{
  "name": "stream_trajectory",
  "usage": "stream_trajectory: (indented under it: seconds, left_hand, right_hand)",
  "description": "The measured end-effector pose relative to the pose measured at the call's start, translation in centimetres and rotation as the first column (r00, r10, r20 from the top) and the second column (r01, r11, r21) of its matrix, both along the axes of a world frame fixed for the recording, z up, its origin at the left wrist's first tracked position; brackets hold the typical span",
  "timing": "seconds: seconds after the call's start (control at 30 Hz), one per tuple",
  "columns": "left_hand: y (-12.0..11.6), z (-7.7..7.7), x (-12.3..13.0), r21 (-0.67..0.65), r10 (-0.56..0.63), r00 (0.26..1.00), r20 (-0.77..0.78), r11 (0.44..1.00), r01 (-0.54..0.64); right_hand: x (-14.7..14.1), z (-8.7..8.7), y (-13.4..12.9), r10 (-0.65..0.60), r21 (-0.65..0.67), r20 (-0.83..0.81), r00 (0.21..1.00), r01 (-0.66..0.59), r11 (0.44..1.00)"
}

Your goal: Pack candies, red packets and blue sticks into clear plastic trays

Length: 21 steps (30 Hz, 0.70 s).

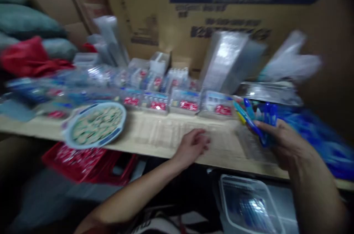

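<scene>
At the right, my right hand (284, 138) is closed around several blue pen-like items (257, 121), some light blue, with a bit of yellow beside them. My left hand (193, 145) hovers over the middle of the wooden board (155, 149), its fingers curled loosely; nothing can be made out in them. Clear boxes with red pieces (188, 105) stand in a row behind my hands. The picture is blurred by motion.
An oval bowl of round pieces (96, 123) sits at the left. Red baskets (80, 164) are below it. A clear container (249, 204) is below the board at the right. Blue items (318, 141) lie far right. Cardboard (188, 53) stands behind.
</scene>
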<state>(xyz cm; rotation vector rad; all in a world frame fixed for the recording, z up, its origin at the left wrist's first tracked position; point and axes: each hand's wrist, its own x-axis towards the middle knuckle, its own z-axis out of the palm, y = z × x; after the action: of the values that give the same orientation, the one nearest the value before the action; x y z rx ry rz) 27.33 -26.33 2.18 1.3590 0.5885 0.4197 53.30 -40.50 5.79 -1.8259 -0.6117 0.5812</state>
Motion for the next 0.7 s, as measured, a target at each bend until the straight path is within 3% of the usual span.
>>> stream_trajectory:
  seconds: [0.07, 0.13, 0.27, 0.33, 0.4, 0.43, 0.47, 0.53, 0.6, 0.7]
  left_hand:
    - [0.3, -0.6, 1.8, -0.182, 0.085, 0.995, 0.057, 0.981, -0.074]
    - [1.0, -1.8, 2.3, -0.227, 0.198, 0.977, 0.074, 0.958, -0.176]
    - [3.3, -3.4, -0.4, -0.214, 0.317, 0.948, 0.023, 0.928, -0.305]
    - [5.5, -3.4, -3.1, -0.115, 0.336, 0.941, -0.028, 0.934, -0.337]
    - [8.3, -2.9, -6.3, 0.131, 0.395, 0.911, -0.121, 0.916, -0.379]
    - [9.8, -2.6, -7.9, 0.299, 0.452, 0.874, -0.179, 0.871, -0.389]
    - [11.2, -2.2, -9.3, 0.463, 0.516, 0.820, -0.245, 0.806, -0.369]
    - [13.2, -1.6, -11.3, 0.672, 0.583, 0.720, -0.375, 0.706, -0.222]
    - [14.1, -1.4, -11.9, 0.734, 0.557, 0.668, -0.493, 0.679, -0.024]
    - [13.8, -1.7, -10.9, 0.725, 0.469, 0.645, -0.603, 0.660, 0.198]
  right_hand:
    - [-5.1, -2.4, 2.7, 0.189, -0.029, -0.064, 0.980, -0.191, 0.981]
    - [-9.8, -4.5, 5.4, 0.329, -0.038, -0.056, 0.943, -0.331, 0.943]
    - [-15.1, -6.2, 9.2, 0.391, -0.034, 0.045, 0.919, -0.390, 0.920]
    - [-15.8, -6.1, 9.9, 0.357, -0.067, 0.005, 0.934, -0.356, 0.932]
    - [-15.9, -5.9, 9.9, 0.304, -0.085, -0.074, 0.950, -0.310, 0.947]
    - [-15.9, -5.8, 9.7, 0.288, -0.085, -0.123, 0.950, -0.299, 0.950]
    - [-15.9, -5.7, 9.4, 0.281, -0.079, -0.178, 0.943, -0.299, 0.951]
    - [-16.0, -5.7, 9.1, 0.276, -0.047, -0.298, 0.914, -0.303, 0.952]
    - [-16.4, -5.9, 9.0, 0.248, -0.009, -0.403, 0.881, -0.275, 0.961]
    - [-17.1, -6.1, 9.3, 0.208, 0.021, -0.475, 0.855, -0.225, 0.974]
